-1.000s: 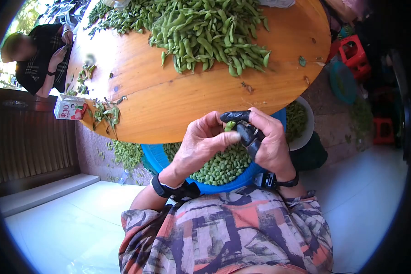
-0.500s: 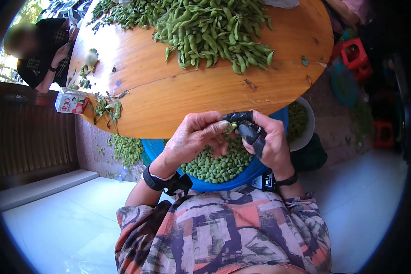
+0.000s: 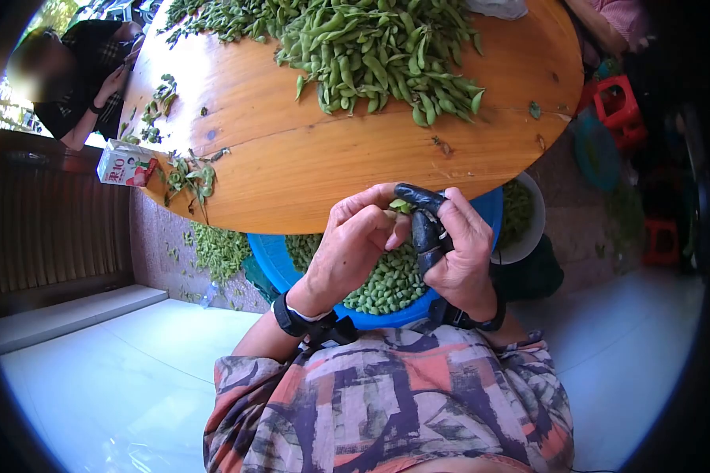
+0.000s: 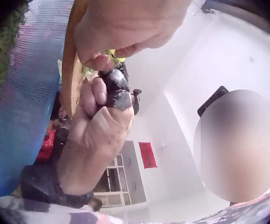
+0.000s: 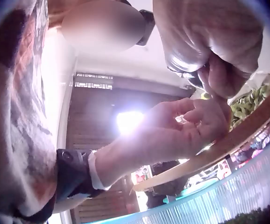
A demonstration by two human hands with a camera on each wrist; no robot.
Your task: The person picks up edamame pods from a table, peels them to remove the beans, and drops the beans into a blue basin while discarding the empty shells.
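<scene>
My two hands meet over a blue basin point(image 3: 272, 260) full of shelled green beans point(image 3: 386, 284), just below the wooden table's edge. My left hand point(image 3: 363, 232) and my right hand point(image 3: 450, 244) pinch one green bean pod point(image 3: 400, 206) between them. Black finger covers point(image 3: 422, 209) sit on my right thumb and fingers. In the left wrist view the pod point(image 4: 114, 56) shows between the fingertips, with the covered right fingers point(image 4: 116, 91) under it. The right wrist view shows my left hand point(image 5: 191, 123) curled close to my right fingers point(image 5: 218, 70).
A round wooden table point(image 3: 308, 158) carries a big heap of unshelled pods point(image 3: 379, 55) and scattered scraps point(image 3: 189, 177). A small carton point(image 3: 122, 167) stands at its left edge. A white bowl of pods point(image 3: 521, 213) sits right of the basin. Another person point(image 3: 79, 79) sits far left. Red stools point(image 3: 619, 98) stand right.
Both hands have shifted slightly up and right toward the table's edge, still working the same pod. The left fingers have curled tighter over it.
</scene>
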